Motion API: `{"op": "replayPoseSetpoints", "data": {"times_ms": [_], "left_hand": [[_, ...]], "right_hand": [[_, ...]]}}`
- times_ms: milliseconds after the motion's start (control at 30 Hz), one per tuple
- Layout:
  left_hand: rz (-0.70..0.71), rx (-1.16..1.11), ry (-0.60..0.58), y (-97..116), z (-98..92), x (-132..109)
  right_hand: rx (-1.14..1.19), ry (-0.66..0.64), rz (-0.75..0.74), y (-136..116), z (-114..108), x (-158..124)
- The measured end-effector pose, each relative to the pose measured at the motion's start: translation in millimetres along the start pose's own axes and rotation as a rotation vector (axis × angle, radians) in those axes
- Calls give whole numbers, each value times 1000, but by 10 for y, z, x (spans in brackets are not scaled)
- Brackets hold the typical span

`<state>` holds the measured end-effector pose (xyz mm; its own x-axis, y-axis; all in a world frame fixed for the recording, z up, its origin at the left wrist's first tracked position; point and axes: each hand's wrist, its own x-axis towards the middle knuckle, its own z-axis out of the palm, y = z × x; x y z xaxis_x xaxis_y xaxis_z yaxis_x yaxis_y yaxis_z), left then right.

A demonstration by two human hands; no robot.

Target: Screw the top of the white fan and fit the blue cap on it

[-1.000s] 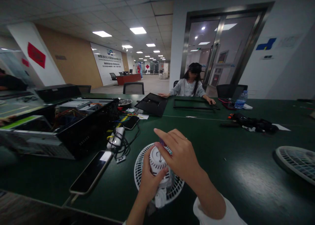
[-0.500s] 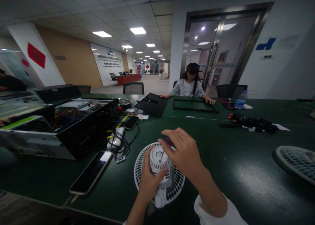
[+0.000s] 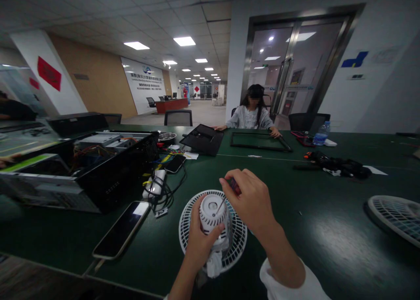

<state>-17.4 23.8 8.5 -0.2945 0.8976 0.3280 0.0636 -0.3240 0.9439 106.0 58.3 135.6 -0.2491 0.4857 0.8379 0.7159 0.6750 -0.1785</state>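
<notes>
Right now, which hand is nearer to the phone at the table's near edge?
Left. The left hand grips the white fan housing, to the right of that phone; the right hand, holding a screwdriver, is farther right.

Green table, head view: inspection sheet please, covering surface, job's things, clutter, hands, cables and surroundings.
Surface: green table, crossed by a seam.
Job's things: white motor housing above a round grille; screwdriver, shaft slanting toward the housing.
Clutter: open computer case and large phone at left, bottle farther back, second grille at right.
Hands: left hand grips the housing; right hand holds the screwdriver.
Cables: black cable looped near the large phone.
Surroundings: person seated opposite; glass doors behind.
</notes>
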Motion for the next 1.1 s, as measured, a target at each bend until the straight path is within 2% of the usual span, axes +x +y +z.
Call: {"op": "replayPoseSetpoints", "data": {"times_ms": [233,367,433,533,600,700,900,1100], "left_hand": [[-7,-1,6,12,0,-6],[-39,-13,-17,-5,-6,-8],[-46,-7,-26,-11,-14,-4],[-42,-3,-28,-9,-21,1],[-42,-11,-29,-1,-21,2],[-53,-27,-32,7,-19,-1],[-38,-7,-21,-1,-17,-1],[-12,17,-3,-1,-13,2]], "right_hand": [[-19,0,51,70,-40,21],[-30,-17,210,313,-69,61],[-72,-116,334,505,-39,74],[-190,-368,500,814,67,67],[-251,-528,575,998,164,43],[-272,-693,669,1209,317,-17],[-250,-891,702,1402,554,-170],[-255,-1005,725,1484,618,-278]]}}
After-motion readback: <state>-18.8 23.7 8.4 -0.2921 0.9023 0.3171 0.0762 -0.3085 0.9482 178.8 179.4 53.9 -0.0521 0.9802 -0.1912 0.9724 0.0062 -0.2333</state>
